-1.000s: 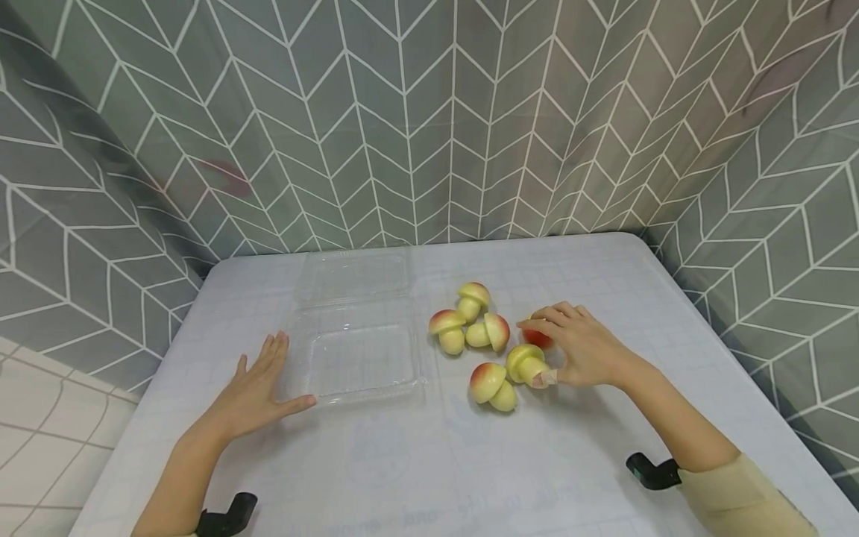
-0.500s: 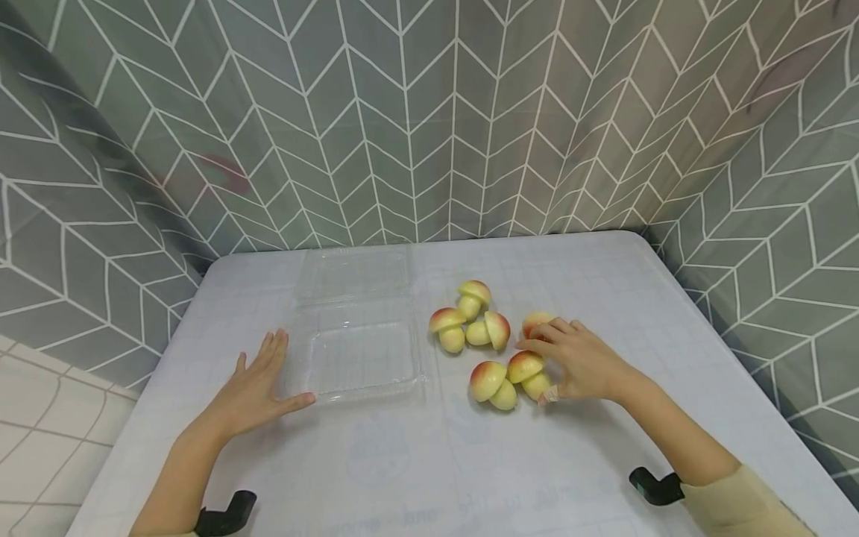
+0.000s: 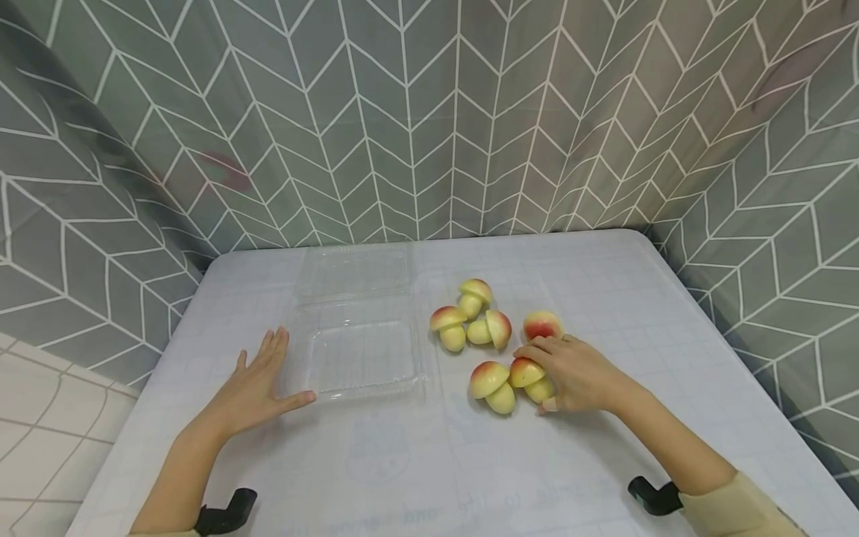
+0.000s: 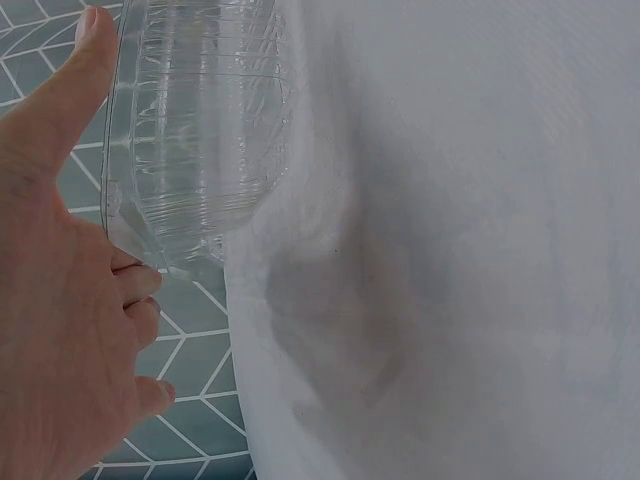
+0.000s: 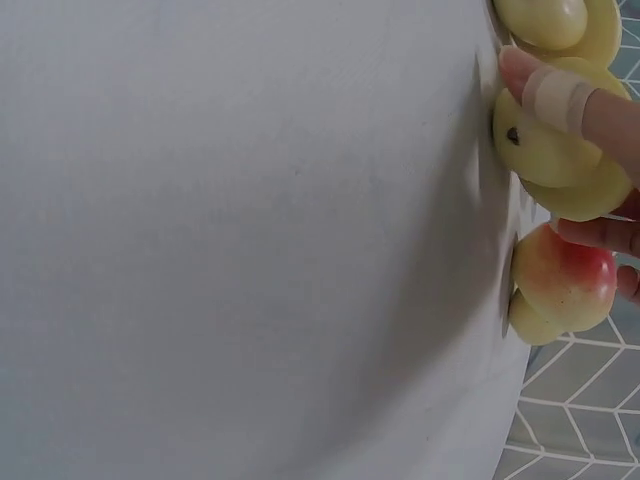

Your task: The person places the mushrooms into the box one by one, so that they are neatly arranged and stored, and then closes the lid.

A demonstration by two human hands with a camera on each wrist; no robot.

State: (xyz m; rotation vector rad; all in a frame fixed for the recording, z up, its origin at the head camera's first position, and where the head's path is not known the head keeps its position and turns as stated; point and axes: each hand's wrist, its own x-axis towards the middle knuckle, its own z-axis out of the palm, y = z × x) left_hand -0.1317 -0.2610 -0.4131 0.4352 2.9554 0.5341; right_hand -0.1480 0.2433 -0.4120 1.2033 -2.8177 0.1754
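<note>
In the head view my right hand [image 3: 582, 377] grips a yellow mushroom-shaped piece [image 3: 539, 389] with a red-tinged cap. The right wrist view shows the thumb [image 5: 560, 98], a bandage round it, lying across this piece [image 5: 545, 145], with fingers on its far side. Another such piece [image 3: 489, 383] lies just left of it, and a red-capped one [image 3: 542, 324] sits behind the hand, partly covered. My left hand [image 3: 250, 391] lies spread with straight fingers at the left edge of an opened clear plastic box [image 3: 362, 358], its thumb at the front corner.
Behind these, three more mushroom-shaped pieces lie grouped: one at the back [image 3: 474, 297], one at left [image 3: 449, 328], one on its side [image 3: 490, 330]. The box's lid [image 3: 356, 272] is folded back toward the table's far edge. A patterned curtain [image 3: 429, 119] surrounds the white table [image 3: 403, 477].
My right hand has turned the gripped piece so its red cap shows, and has come slightly nearer, uncovering the red-capped piece behind. The left hand keeps its place.
</note>
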